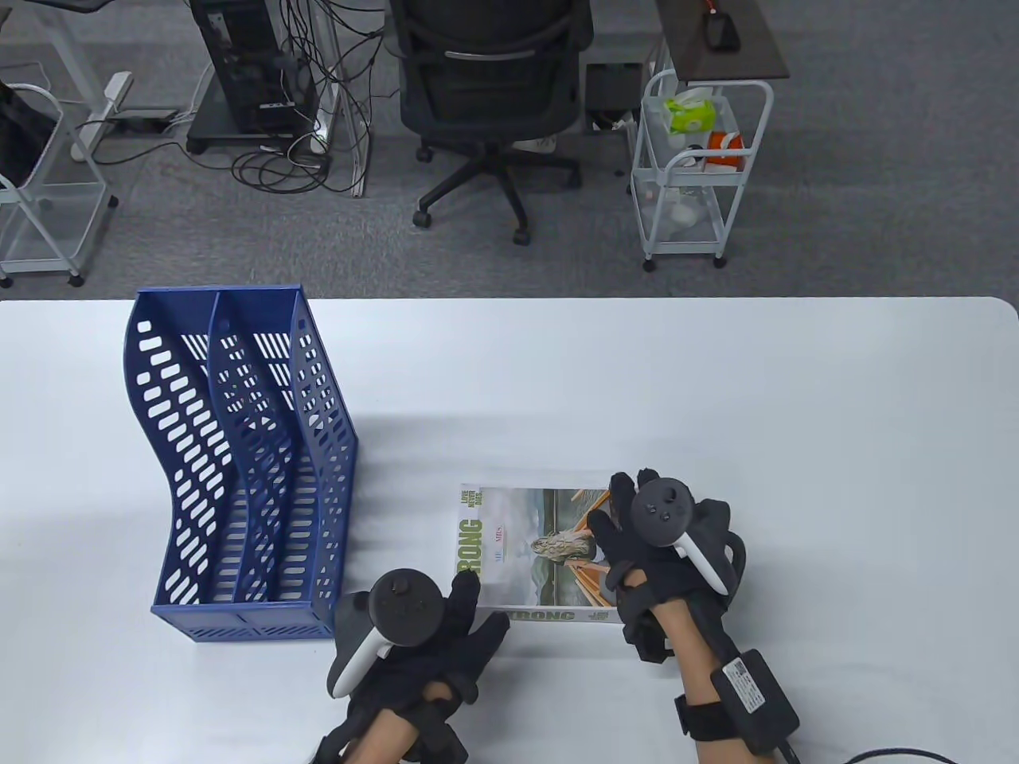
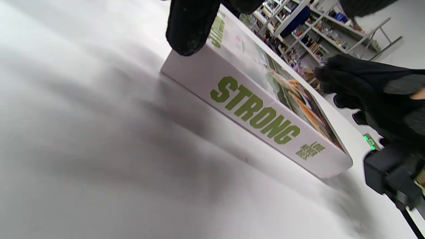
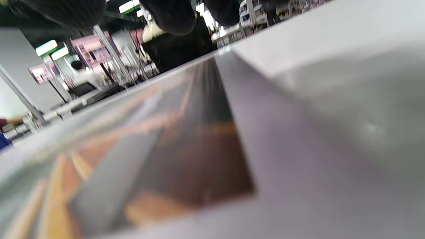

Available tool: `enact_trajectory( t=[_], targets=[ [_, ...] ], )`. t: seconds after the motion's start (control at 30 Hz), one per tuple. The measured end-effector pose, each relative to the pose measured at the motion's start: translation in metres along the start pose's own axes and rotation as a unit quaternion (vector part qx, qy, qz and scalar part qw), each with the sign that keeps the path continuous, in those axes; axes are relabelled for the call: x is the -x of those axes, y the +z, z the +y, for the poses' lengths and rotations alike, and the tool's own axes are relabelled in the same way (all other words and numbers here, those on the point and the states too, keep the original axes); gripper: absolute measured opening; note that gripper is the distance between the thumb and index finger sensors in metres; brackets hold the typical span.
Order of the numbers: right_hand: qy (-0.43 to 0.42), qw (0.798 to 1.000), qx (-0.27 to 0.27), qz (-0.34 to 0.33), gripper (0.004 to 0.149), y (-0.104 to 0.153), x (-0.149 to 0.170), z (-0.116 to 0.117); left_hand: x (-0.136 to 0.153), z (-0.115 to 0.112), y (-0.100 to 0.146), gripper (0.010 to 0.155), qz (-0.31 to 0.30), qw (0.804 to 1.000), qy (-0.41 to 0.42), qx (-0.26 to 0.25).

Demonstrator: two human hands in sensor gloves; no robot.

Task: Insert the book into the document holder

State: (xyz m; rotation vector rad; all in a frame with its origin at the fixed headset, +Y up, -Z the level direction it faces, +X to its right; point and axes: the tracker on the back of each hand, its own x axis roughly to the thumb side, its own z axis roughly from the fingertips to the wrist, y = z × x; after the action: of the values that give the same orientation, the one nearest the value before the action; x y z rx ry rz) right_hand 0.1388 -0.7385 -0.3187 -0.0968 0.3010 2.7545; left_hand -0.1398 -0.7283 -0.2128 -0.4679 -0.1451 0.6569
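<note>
The book [image 1: 535, 553] lies flat on the surface, spine toward the person, left hand [image 1: 418, 629] touching its seven-o'clock corner, right hand [image 1: 665, 549] spread on its three-o'clock end, document holder [image 1: 239, 461] off at nine o'clock.

blue perforated document holder [image 1: 247, 461]; white book [image 1: 529, 553] with green lettering; black gloves.

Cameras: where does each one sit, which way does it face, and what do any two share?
Table view: overhead, facing down at the table, blue document holder, book, left hand and right hand.
Left wrist view: low by the table, facing the book's STRONG spine; a left fingertip touches its corner.
Right wrist view: skimming the blurred cover; fingers at top.
Shared: all show the book.
</note>
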Motion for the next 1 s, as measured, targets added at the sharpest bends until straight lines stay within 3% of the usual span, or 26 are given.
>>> enact_trajectory(
  t=[0.17,0.27,0.47,0.87,1.0],
  targets=[
    [0.061,0.996,-0.068,-0.015,0.079,-0.012,-0.002,0.018,-0.002,-0.001,0.0,0.078,-0.01,1.0,-0.002,0.029],
    [0.021,0.998,-0.059,-0.023,0.077,-0.014,0.003,0.016,-0.003,-0.005,-0.001,0.078,-0.014,0.998,0.009,0.053],
    [-0.044,0.997,-0.044,-0.045,0.073,-0.016,0.021,0.014,0.004,-0.01,-0.01,0.078,0.015,0.999,-0.014,0.039],
    [-0.036,0.998,-0.005,-0.06,0.073,-0.003,0.025,0.005,0.011,-0.011,-0.019,0.078,0.015,0.999,0.013,0.036],
    [-0.05,0.997,-0.022,-0.052,0.073,0.001,0.03,0.002,0.011,-0.013,-0.022,0.079,0.008,1.0,0.008,0.016]
  ],
)
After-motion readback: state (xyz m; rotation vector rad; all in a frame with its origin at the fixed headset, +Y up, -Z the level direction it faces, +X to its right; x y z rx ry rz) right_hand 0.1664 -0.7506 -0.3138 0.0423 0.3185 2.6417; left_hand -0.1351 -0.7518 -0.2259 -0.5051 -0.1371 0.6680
